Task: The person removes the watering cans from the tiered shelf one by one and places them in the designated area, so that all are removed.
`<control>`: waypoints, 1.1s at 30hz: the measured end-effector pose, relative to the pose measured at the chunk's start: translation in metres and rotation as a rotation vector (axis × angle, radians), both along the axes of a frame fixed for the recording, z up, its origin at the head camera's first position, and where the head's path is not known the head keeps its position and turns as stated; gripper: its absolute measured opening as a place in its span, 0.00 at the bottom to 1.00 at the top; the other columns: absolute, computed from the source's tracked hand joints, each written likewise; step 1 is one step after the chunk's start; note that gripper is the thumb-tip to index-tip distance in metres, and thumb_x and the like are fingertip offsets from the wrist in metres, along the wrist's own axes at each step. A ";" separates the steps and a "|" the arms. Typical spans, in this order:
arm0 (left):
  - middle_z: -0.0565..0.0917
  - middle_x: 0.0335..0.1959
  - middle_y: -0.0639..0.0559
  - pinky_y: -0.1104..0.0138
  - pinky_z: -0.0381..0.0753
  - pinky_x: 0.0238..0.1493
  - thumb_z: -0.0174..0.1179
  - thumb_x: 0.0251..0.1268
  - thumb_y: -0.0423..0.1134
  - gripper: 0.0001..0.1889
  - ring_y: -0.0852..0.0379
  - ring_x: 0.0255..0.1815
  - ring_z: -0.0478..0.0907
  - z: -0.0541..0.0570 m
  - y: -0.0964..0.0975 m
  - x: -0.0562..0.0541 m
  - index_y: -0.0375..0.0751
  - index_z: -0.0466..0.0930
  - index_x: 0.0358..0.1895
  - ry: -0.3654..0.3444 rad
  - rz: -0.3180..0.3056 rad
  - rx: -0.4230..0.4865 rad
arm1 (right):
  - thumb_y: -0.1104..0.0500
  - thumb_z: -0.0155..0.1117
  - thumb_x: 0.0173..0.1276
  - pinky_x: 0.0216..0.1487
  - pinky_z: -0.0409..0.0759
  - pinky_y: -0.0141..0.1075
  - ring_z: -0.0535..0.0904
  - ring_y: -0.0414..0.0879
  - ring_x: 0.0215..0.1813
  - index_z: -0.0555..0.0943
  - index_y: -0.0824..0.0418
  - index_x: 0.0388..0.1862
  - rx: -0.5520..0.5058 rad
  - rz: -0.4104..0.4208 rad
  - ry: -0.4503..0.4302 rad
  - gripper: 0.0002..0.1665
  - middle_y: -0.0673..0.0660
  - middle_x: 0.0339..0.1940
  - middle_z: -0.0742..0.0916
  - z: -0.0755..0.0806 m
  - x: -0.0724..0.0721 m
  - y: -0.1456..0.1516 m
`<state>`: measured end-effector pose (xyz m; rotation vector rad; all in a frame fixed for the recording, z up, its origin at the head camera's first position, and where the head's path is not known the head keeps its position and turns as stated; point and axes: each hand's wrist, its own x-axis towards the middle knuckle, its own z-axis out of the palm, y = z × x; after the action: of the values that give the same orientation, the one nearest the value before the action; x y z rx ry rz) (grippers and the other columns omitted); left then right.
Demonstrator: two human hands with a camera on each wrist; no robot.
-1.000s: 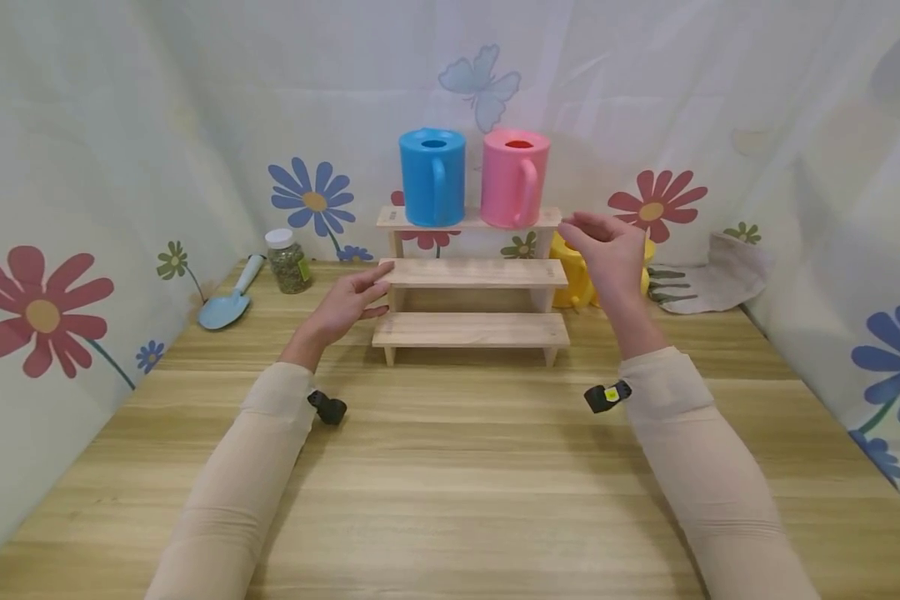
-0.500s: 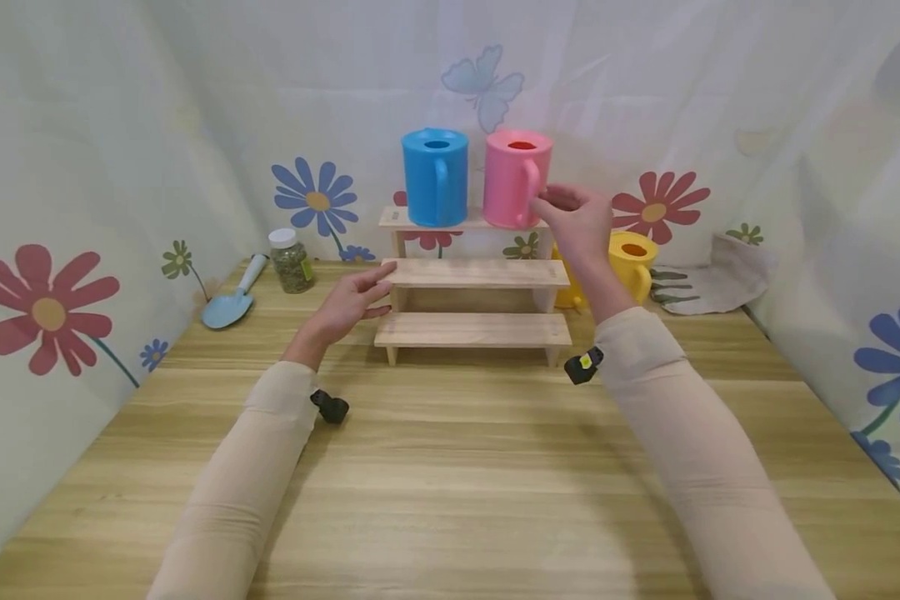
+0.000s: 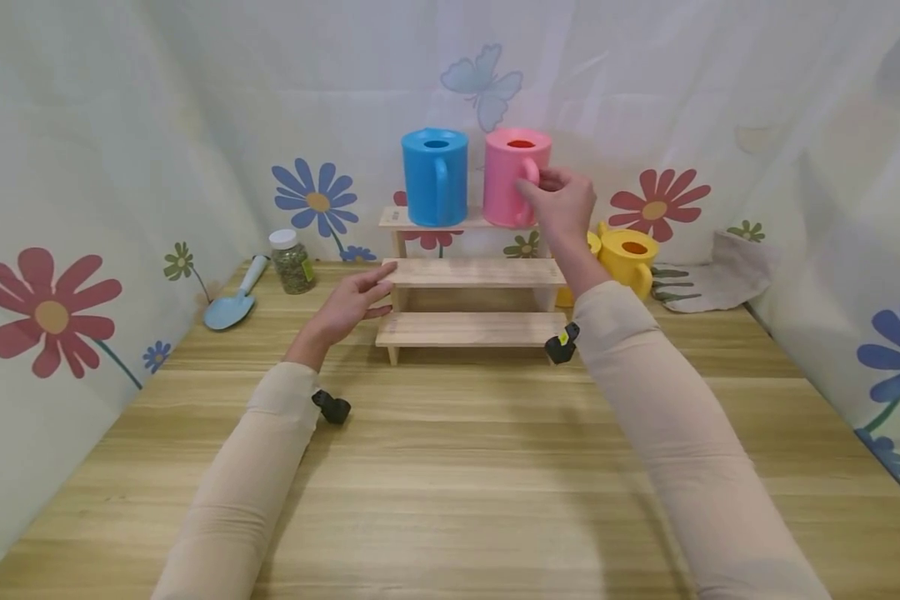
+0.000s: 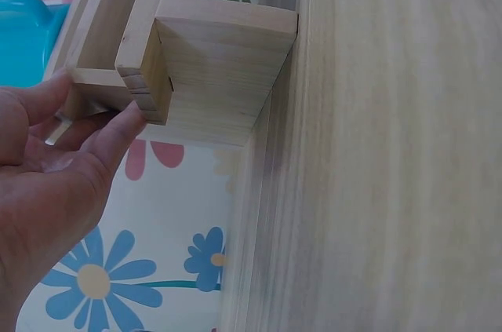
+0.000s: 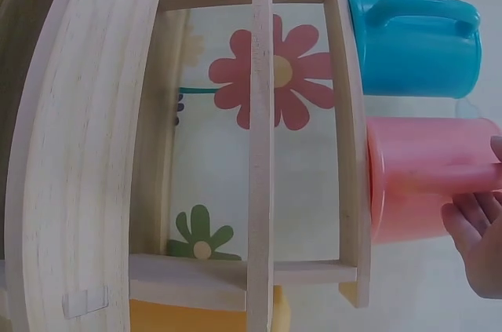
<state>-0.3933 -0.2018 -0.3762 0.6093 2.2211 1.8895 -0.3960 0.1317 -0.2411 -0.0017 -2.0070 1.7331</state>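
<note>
My right hand [image 3: 566,204] pinches the handle [image 3: 531,170] of a pink watering can [image 3: 501,183] with thumb and fingers. The can stands upright on the top step of a wooden three-step stand [image 3: 468,272], at the right. In the right wrist view, my fingers [image 5: 463,230] reach behind the handle of the pink can [image 5: 408,218]. A blue watering can [image 3: 427,183] sits upright to its left on the same step. At the stand's left end, my left hand [image 3: 345,308] grips the middle step, with a finger on top and the thumb lower.
Yellow watering cans [image 3: 626,260] stand behind the stand's right side, partly hidden by my right arm. Grey gloves [image 3: 720,279] lie at the far right. A lidded jar of dried green bits [image 3: 292,265] and a light blue trowel [image 3: 228,310] are at the back left.
My right hand has moved left and up from beside the stand onto the pink can's handle and now pinches it. The left hand stays at the middle step; both cans remain in place.
</note>
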 end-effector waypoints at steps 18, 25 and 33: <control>0.49 0.82 0.48 0.48 0.72 0.68 0.50 0.80 0.42 0.29 0.48 0.79 0.50 -0.002 0.003 0.001 0.46 0.58 0.79 -0.014 0.014 -0.016 | 0.52 0.67 0.68 0.48 0.86 0.32 0.82 0.46 0.43 0.89 0.54 0.53 -0.044 -0.199 0.058 0.17 0.54 0.42 0.89 -0.001 -0.002 -0.008; 0.48 0.82 0.48 0.46 0.71 0.68 0.49 0.80 0.41 0.29 0.47 0.80 0.49 0.000 0.002 0.001 0.45 0.56 0.80 -0.012 0.010 -0.011 | 0.53 0.69 0.68 0.52 0.85 0.32 0.83 0.47 0.47 0.90 0.56 0.51 -0.066 -0.173 0.041 0.15 0.53 0.43 0.90 0.005 -0.002 -0.006; 0.50 0.81 0.49 0.48 0.72 0.68 0.50 0.80 0.42 0.28 0.48 0.79 0.51 0.001 0.001 0.002 0.46 0.58 0.79 0.007 0.018 -0.014 | 0.53 0.72 0.64 0.51 0.85 0.32 0.83 0.47 0.46 0.91 0.56 0.47 -0.093 -0.159 -0.006 0.14 0.53 0.41 0.90 0.010 0.003 -0.004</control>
<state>-0.3909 -0.2007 -0.3755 0.5969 2.2495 1.8811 -0.3933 0.1282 -0.2316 -0.1925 -1.8748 1.7243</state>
